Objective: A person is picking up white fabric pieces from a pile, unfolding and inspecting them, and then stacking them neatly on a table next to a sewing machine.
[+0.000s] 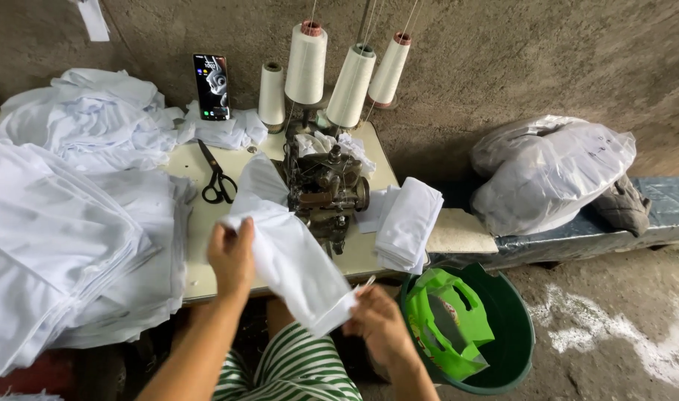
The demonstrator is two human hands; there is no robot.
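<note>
Your striped green-and-white garment (295,371) sits lowest in view, directly beneath your two hands. Your right hand (382,327) has its grip closed on the lower corner of a folded white cloth piece (291,260), fingers pinched over the edge, with what looks like a thin pale thread or tag sticking out just above them; which, you cannot tell from this view. Your left hand (232,256) has its grip closed on the same cloth piece higher up, thumb and fingers clamped over its left edge. That cloth piece runs diagonally between your hands, its upper end lying over the table (198,223) edge just beside the sewing machine (325,189). Left of the machine, black scissors (217,178) lie flat on the table, well apart from your hands. A folded stack of white cloth (408,223) rests to the right of the machine, at the table's edge. Four cones of white thread (307,63) stand behind the machine, and a phone (212,85) with a lit screen leans against the wall. Large heaps of white fabric (65,223) cover the table's left side. On the floor at right stands a green tub (514,327) holding a green plastic bag (447,323); beyond it a bench (577,238) carries a filled clear plastic sack (551,171).
</note>
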